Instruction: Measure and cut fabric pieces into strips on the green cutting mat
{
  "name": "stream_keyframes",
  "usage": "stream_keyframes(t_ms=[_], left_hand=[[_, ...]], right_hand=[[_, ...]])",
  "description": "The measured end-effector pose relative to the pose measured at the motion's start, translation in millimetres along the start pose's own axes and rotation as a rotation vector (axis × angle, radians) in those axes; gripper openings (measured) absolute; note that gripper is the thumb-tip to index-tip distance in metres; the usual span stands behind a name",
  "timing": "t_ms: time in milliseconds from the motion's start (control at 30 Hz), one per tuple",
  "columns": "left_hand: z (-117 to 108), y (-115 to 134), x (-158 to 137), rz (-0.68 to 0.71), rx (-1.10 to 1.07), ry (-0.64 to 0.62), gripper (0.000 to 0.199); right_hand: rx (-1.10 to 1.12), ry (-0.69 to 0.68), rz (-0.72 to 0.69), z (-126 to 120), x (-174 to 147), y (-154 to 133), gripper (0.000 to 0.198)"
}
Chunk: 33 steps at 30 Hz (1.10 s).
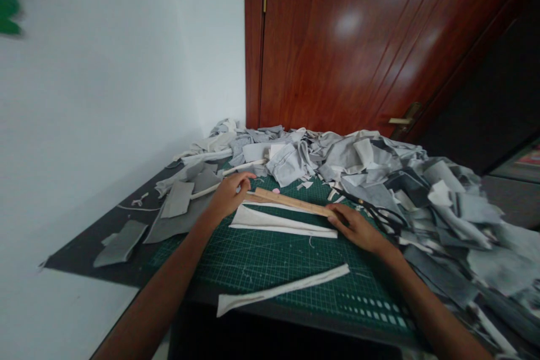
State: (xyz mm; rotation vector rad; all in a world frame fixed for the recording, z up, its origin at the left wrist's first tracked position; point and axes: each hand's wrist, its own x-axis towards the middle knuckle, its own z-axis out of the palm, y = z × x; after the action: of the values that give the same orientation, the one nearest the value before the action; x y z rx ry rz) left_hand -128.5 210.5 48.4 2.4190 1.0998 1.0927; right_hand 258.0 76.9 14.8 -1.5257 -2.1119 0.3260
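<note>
A wooden ruler [291, 201] lies slantwise over a narrow white strip on the green cutting mat [287, 253]. My right hand [354, 226] grips the ruler's right end between thumb and fingers. Just beyond the other end is my left hand [230, 197], its fingers stretched out and apart from the ruler, with nothing visible in them. Below the ruler rests a white tapered fabric piece [278, 222], wider at its left. Closer to me, a folded white strip [282, 291] crosses the mat's front edge.
Heaps of grey and white fabric scraps [363, 157] line the back and right side. Black scissors [375, 211] lie right of my right hand. Grey pieces [177, 199] sit on the dark table [80, 247] at left. Behind stand a white wall and brown door [337, 56].
</note>
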Motion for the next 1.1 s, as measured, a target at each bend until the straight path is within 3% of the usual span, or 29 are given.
stream_keyframes(t_ms=[167, 367, 467, 567, 700, 833, 900, 1033, 1100], left_hand=[[2, -3, 0, -0.027, -0.027, -0.031, 0.035], [10, 1, -3, 0.054, -0.039, -0.154, 0.039], [16, 5, -5, 0.182, -0.06, -0.297, 0.039], [24, 11, -8, 0.248, -0.053, -0.403, 0.036], [32, 15, -10, 0.266, -0.024, -0.434, 0.034], [32, 10, -8, 0.259, -0.023, -0.396, 0.037], [31, 6, -6, 0.249, -0.02, -0.364, 0.04], [30, -3, -2, 0.229, -0.022, -0.297, 0.043], [31, -8, -1, 0.213, -0.026, -0.266, 0.044]], right_hand=[[-0.197, 0.122, -0.199, 14, 17, -22, 0.031], [-0.084, -0.003, -0.331, 44, 19, -69, 0.029], [-0.034, 0.04, -0.318, 54, 18, -68, 0.028], [0.057, 0.18, -0.267, 54, 17, -55, 0.038], [0.2, 0.259, -0.181, 43, 19, -36, 0.032], [0.178, 0.318, -0.048, 25, 18, -21, 0.022], [0.155, 0.271, -0.097, 17, 15, -17, 0.024], [0.141, 0.009, -0.331, 14, 9, -26, 0.032], [0.104, -0.083, -0.358, 18, 8, -36, 0.034]])
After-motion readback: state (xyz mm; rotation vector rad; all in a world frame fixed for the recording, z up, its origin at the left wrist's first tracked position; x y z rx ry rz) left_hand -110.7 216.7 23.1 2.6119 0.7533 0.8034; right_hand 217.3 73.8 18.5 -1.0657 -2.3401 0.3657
